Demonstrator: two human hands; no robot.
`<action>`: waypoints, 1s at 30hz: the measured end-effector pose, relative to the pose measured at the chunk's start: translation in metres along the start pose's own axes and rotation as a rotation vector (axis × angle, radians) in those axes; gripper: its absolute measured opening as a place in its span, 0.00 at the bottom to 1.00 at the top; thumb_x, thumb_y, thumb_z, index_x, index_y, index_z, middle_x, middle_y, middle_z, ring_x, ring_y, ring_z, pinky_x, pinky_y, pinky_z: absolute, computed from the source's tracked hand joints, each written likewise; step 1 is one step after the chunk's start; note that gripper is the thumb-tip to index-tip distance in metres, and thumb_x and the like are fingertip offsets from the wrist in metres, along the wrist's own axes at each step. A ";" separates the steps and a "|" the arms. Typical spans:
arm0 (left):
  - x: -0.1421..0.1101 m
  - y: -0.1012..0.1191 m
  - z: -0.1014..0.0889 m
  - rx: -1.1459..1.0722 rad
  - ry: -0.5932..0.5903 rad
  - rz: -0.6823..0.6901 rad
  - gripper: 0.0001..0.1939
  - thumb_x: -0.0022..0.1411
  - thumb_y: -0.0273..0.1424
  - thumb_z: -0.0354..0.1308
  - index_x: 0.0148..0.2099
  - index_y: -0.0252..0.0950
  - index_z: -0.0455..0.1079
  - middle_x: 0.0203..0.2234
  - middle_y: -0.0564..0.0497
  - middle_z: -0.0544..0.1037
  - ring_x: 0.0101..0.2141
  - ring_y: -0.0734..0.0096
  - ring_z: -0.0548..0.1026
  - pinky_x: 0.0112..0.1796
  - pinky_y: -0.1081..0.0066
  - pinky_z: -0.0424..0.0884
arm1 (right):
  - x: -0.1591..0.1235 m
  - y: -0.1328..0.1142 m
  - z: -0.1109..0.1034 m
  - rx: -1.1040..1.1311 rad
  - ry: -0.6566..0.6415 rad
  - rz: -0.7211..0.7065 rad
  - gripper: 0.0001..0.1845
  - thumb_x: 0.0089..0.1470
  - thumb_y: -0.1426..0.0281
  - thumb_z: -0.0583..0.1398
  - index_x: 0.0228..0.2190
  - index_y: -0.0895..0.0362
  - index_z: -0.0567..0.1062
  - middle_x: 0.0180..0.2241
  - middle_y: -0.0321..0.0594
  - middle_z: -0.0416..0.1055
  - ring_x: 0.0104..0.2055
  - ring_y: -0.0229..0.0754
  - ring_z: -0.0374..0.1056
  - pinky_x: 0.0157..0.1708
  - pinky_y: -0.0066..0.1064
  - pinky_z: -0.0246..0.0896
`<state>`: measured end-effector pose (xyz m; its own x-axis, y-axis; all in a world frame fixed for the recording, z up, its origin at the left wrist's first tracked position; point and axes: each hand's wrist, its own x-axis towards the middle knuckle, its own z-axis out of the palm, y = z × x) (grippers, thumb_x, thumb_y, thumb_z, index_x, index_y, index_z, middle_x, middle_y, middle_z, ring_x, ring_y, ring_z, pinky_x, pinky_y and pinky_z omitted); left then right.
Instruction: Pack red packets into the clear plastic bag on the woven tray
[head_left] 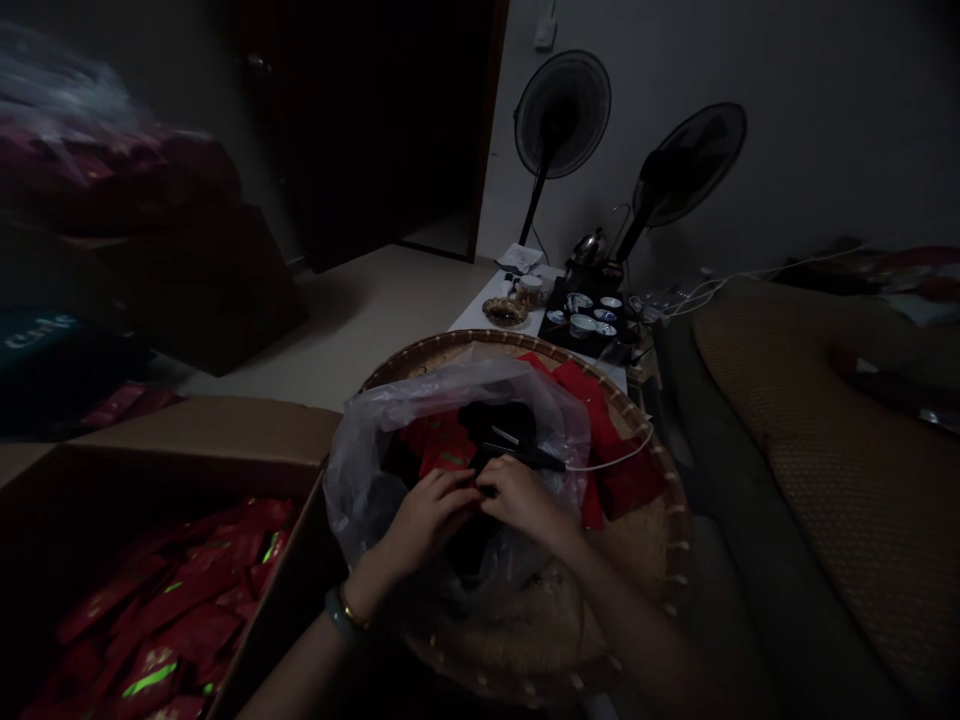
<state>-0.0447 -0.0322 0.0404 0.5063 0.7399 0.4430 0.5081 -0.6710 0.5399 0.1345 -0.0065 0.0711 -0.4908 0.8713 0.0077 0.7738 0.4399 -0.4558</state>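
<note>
My left hand (431, 510) and my right hand (525, 500) meet fingertip to fingertip over an open clear plastic bag (360, 430). Both have bent, closed fingers; a small bit of red shows between them, too dark and covered to name. Just beyond my left fingers, a red packet (439, 440) with a green mark lies inside the bag beside black contents. Near my right hand rests a slim black tool (529, 455) with a white cord. The bag sits on a round woven bamboo tray (652, 540), where red cloth-like pieces (592, 400) lie at the right.
An open cardboard box (232, 425) of red packets (180, 600) stands at left. Behind the tray, a low table (480, 305) holds cups (585, 325) and a kettle (589, 245). Two fans (562, 115) stand behind; a woven-mat seat (810, 420) is at right.
</note>
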 end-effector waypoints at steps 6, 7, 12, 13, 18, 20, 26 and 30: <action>-0.006 -0.006 -0.014 0.158 -0.024 -0.010 0.08 0.62 0.30 0.50 0.39 0.37 0.69 0.41 0.45 0.73 0.38 0.68 0.71 0.37 0.69 0.70 | 0.000 0.003 -0.002 0.316 0.086 -0.009 0.09 0.42 0.76 0.59 0.27 0.54 0.78 0.28 0.34 0.75 0.31 0.37 0.68 0.33 0.26 0.58; -0.007 -0.007 -0.016 0.153 -0.022 -0.011 0.08 0.62 0.30 0.49 0.39 0.37 0.69 0.42 0.45 0.73 0.38 0.69 0.72 0.37 0.70 0.70 | 0.000 0.005 -0.002 0.363 0.094 -0.003 0.09 0.42 0.76 0.59 0.27 0.55 0.77 0.28 0.34 0.75 0.30 0.37 0.68 0.31 0.25 0.59; -0.010 -0.008 -0.018 0.121 -0.032 0.002 0.10 0.62 0.30 0.49 0.39 0.38 0.72 0.44 0.45 0.73 0.37 0.71 0.75 0.35 0.73 0.72 | -0.001 0.007 0.005 0.501 0.114 0.075 0.08 0.42 0.75 0.59 0.28 0.56 0.77 0.28 0.36 0.73 0.28 0.36 0.67 0.26 0.24 0.58; -0.010 -0.008 -0.018 0.114 -0.040 0.000 0.10 0.62 0.30 0.50 0.40 0.38 0.72 0.44 0.44 0.73 0.36 0.72 0.75 0.35 0.73 0.72 | -0.001 0.006 0.006 0.515 0.126 0.085 0.07 0.43 0.74 0.59 0.28 0.56 0.77 0.28 0.36 0.73 0.29 0.37 0.67 0.26 0.24 0.59; -0.009 -0.010 -0.019 0.101 -0.026 -0.001 0.10 0.61 0.31 0.51 0.40 0.38 0.73 0.45 0.43 0.73 0.39 0.69 0.75 0.37 0.71 0.72 | -0.002 0.008 0.006 0.586 0.154 0.109 0.05 0.44 0.70 0.60 0.25 0.57 0.76 0.27 0.37 0.73 0.31 0.39 0.68 0.29 0.26 0.60; -0.009 -0.012 -0.019 0.102 -0.020 -0.008 0.10 0.62 0.31 0.50 0.40 0.38 0.73 0.45 0.44 0.73 0.40 0.68 0.75 0.38 0.71 0.72 | -0.003 0.015 0.004 0.645 0.143 0.120 0.06 0.45 0.68 0.60 0.25 0.58 0.75 0.26 0.37 0.73 0.30 0.39 0.68 0.30 0.27 0.60; -0.009 -0.014 -0.016 0.097 -0.002 -0.001 0.11 0.63 0.32 0.49 0.39 0.38 0.73 0.37 0.46 0.76 0.35 0.70 0.75 0.35 0.73 0.71 | -0.007 0.030 0.011 0.780 0.283 0.261 0.10 0.46 0.64 0.58 0.31 0.57 0.71 0.29 0.38 0.71 0.29 0.38 0.67 0.26 0.27 0.61; -0.007 -0.012 -0.016 0.054 -0.015 -0.007 0.11 0.62 0.31 0.50 0.39 0.37 0.73 0.34 0.46 0.76 0.33 0.71 0.74 0.33 0.73 0.70 | -0.011 0.019 0.019 0.730 0.203 0.164 0.16 0.47 0.66 0.58 0.40 0.55 0.70 0.39 0.42 0.69 0.34 0.37 0.67 0.27 0.26 0.62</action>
<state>-0.0659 -0.0283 0.0421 0.5127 0.7442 0.4281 0.5483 -0.6675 0.5038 0.1471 -0.0122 0.0453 -0.2551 0.9667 0.0202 0.3357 0.1081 -0.9357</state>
